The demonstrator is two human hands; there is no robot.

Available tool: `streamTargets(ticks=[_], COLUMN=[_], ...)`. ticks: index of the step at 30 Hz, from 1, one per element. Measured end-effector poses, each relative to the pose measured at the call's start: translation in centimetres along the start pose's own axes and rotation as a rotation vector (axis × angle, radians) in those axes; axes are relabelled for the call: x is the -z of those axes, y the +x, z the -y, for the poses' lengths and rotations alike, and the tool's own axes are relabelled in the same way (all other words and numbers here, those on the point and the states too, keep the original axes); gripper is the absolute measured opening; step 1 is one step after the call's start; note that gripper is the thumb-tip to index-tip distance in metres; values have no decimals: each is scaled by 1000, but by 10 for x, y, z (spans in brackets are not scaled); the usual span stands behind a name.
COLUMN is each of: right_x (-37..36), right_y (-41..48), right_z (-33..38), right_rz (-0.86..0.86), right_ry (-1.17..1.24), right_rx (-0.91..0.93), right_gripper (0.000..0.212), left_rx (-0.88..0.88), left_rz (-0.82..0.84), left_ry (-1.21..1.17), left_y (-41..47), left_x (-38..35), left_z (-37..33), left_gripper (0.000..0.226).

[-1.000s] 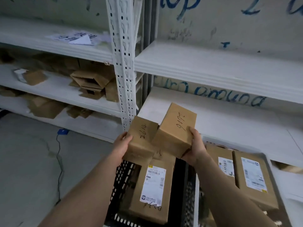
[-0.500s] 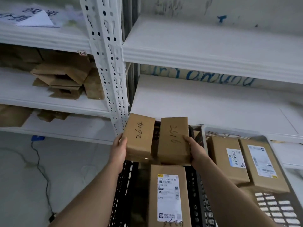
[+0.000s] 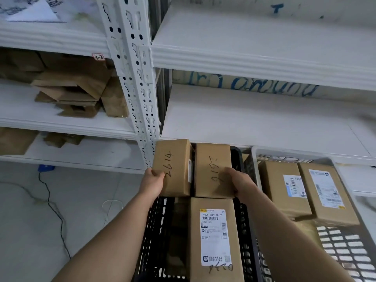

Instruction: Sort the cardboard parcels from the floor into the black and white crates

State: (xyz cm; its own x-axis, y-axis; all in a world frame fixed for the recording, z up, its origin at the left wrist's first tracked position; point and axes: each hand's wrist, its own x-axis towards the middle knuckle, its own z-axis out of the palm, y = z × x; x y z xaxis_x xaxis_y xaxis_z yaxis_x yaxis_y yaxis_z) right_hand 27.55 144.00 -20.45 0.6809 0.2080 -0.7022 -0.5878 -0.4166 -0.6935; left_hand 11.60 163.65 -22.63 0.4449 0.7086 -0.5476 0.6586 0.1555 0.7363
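Observation:
Two small cardboard parcels sit side by side over the far end of the black crate (image 3: 160, 231). My left hand (image 3: 152, 184) grips the left parcel (image 3: 175, 165), marked 2614. My right hand (image 3: 240, 182) grips the right parcel (image 3: 211, 165), marked 9197. A longer labelled parcel (image 3: 213, 237) lies in the black crate just below them. To the right, the white crate (image 3: 345, 251) holds two labelled parcels (image 3: 284, 188) (image 3: 325, 192) next to each other.
White metal shelving (image 3: 254, 55) stands right behind the crates, with a perforated upright (image 3: 140, 98) near my left hand. Crumpled cardboard (image 3: 75, 88) lies on the left shelves. A black cable (image 3: 53, 206) trails over the grey floor at the left.
Both parcels have come down and level, now parallel and upright side by side closer to the black crate. The view has tilted downward.

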Motion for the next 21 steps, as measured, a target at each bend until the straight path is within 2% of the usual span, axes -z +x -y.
streamTargets(ticks=[5, 9, 11, 13, 15, 17, 21], right_x=[5, 3, 1, 2, 4, 8, 23], right_y=[-18, -26, -30, -36, -42, -48, -54], right_z=[6, 3, -1, -4, -5, -7, -17], right_rz=[14, 82, 60, 38, 26, 1, -33], right_ry=[-5, -20, -41, -49, -57, -45, -53], right_rx=[69, 112, 136, 165, 185, 191, 221], right_gripper=[22, 38, 43, 37, 27, 38, 60], left_rx=[-22, -40, -75, -120, -181, -248, -320], left_rz=[-25, -36, -64, -75, -84, -88, -42], left_ry=[106, 167, 190, 193, 183, 165, 59], left_y=[-2, -5, -15, -23, -33, -45, -73], left_x=[7, 6, 5, 3, 0, -6, -31], left_z=[-2, 2, -1, -7, -16, -27, -46], left_gripper=[44, 40, 35, 33, 40, 45, 34])
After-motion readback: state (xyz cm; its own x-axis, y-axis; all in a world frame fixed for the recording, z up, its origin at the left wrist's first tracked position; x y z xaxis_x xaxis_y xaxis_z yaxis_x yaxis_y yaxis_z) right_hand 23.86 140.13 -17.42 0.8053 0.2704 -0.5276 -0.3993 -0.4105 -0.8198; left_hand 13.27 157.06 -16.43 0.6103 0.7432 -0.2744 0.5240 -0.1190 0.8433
